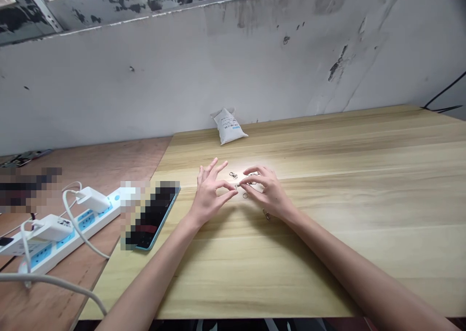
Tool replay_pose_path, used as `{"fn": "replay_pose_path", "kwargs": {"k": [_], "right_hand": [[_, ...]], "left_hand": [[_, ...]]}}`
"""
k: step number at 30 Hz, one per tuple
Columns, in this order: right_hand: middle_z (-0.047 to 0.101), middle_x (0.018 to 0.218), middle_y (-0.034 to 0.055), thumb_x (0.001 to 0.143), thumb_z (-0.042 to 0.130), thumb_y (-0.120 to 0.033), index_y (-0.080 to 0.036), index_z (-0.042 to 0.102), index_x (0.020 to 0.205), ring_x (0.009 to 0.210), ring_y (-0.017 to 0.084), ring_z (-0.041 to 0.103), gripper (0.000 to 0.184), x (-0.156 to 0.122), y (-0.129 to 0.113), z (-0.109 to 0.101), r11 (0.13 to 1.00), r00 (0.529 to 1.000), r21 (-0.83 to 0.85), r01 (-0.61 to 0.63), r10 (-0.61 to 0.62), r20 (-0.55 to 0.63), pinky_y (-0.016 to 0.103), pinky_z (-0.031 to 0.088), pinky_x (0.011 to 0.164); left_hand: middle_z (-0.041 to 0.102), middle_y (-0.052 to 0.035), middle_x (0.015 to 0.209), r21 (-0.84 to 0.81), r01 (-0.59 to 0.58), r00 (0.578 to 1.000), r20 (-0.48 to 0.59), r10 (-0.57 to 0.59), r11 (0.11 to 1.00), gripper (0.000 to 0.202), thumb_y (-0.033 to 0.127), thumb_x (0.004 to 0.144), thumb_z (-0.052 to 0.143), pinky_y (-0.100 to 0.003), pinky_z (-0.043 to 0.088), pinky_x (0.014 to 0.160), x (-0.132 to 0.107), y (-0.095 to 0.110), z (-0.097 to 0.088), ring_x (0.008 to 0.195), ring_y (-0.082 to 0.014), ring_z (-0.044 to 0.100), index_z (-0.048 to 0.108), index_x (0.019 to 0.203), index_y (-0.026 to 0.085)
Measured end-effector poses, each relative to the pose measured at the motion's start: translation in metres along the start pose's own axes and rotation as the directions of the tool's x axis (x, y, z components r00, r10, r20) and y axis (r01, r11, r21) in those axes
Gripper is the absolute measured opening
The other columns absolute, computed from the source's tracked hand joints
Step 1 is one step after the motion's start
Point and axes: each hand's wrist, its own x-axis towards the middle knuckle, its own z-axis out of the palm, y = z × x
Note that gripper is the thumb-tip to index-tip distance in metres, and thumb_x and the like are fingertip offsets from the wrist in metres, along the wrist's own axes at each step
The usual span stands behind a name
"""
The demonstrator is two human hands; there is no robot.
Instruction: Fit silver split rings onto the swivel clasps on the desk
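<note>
Working near the middle of the table (364,200), we are pinching a small metal clasp (237,186) between the thumb and forefinger of our left hand (208,197), other fingers spread, while our right hand (268,191) is gripping its other end with curled fingertips. Loose clasps (233,175) are lying just beside them. A white bag (229,126) is sitting at the far edge, a phone (155,217) at the left edge.

Small shiny metal clasps (243,182) lie on a smooth, matt pale wood table (345,185).
</note>
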Motion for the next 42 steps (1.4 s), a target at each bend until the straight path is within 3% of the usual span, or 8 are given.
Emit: {"fn": "replay_pose_path", "kwargs": {"k": [9,16,21,25,32,38,42], "right_hand": [[0.066,0.105,0.0074,0.088,0.064,-0.022,-0.024,0.072,0.087,0.103,0.024,0.058,0.008,-0.002,-0.002,0.001,1.000,1.000,-0.001,0.013,-0.013,-0.002,0.043,0.040,0.092],[0.065,0.101,0.0078,0.089,0.062,-0.026,-0.024,0.072,0.088,0.101,0.025,0.058,0.011,-0.002,0.002,0.003,0.994,0.994,-0.038,-0.104,0.106,0.039,0.046,0.041,0.093],[0.064,0.111,0.0086,0.089,0.062,-0.027,-0.026,0.072,0.099,0.107,0.026,0.056,0.014,-0.005,-0.003,0.006,0.999,0.992,-0.046,-0.009,0.014,0.123,0.045,0.042,0.092],[0.064,0.111,0.0087,0.090,0.060,-0.026,-0.026,0.071,0.097,0.106,0.025,0.056,0.013,-0.007,-0.005,0.011,0.997,0.990,-0.060,0.054,-0.046,0.132,0.044,0.041,0.090],[0.066,0.106,0.0077,0.092,0.055,-0.020,-0.023,0.068,0.092,0.102,0.024,0.057,0.013,-0.008,-0.002,0.014,0.992,0.984,-0.083,0.093,-0.080,0.158,0.042,0.040,0.088],[0.066,0.107,0.0076,0.093,0.053,-0.018,-0.024,0.066,0.098,0.103,0.023,0.057,0.015,-0.006,-0.004,0.011,0.987,0.978,-0.081,0.138,-0.123,0.168,0.043,0.039,0.090],[0.067,0.106,0.0077,0.093,0.053,-0.018,-0.024,0.066,0.097,0.104,0.023,0.057,0.014,-0.006,-0.004,0.012,0.988,0.981,-0.069,0.138,-0.127,0.148,0.042,0.039,0.089]], "left_hand": [[0.045,-0.0027,0.149,-0.030,-0.002,1.000,0.005,0.002,1.000,0.015,0.039,0.084,0.068,-0.063,0.007,0.117,0.001,0.000,-0.001,0.147,-0.0276,0.023,0.072,0.079,0.026],[0.045,-0.0026,0.149,-0.099,-0.014,0.998,0.053,0.019,0.995,0.010,0.035,0.084,0.068,-0.061,0.010,0.118,0.001,0.000,-0.004,0.147,-0.0276,0.023,0.072,0.081,0.026],[0.047,-0.0025,0.147,-0.179,0.024,1.000,0.021,-0.021,0.984,0.011,0.035,0.085,0.067,-0.056,0.022,0.117,0.001,0.003,-0.005,0.145,-0.0271,0.025,0.072,0.080,0.025],[0.048,-0.0027,0.146,-0.201,0.019,1.000,0.022,-0.015,0.979,0.011,0.034,0.085,0.068,-0.055,0.024,0.117,0.001,0.006,-0.005,0.145,-0.0272,0.026,0.071,0.080,0.025],[0.052,-0.0032,0.142,-0.040,-0.024,0.998,-0.050,0.022,0.999,0.010,0.031,0.086,0.066,-0.057,0.017,0.118,0.000,0.011,-0.003,0.143,-0.0267,0.029,0.070,0.080,0.025],[0.054,-0.0047,0.140,-0.243,0.119,0.992,-0.010,-0.125,0.963,0.015,0.036,0.080,0.072,-0.052,0.029,0.115,0.003,0.004,-0.005,0.142,-0.0271,0.032,0.070,0.089,0.025],[0.057,-0.0032,0.137,-0.333,0.155,0.988,0.077,-0.137,0.930,0.013,0.037,0.080,0.073,-0.049,0.030,0.115,0.004,0.000,-0.006,0.139,-0.0255,0.036,0.074,0.089,0.028]]}}
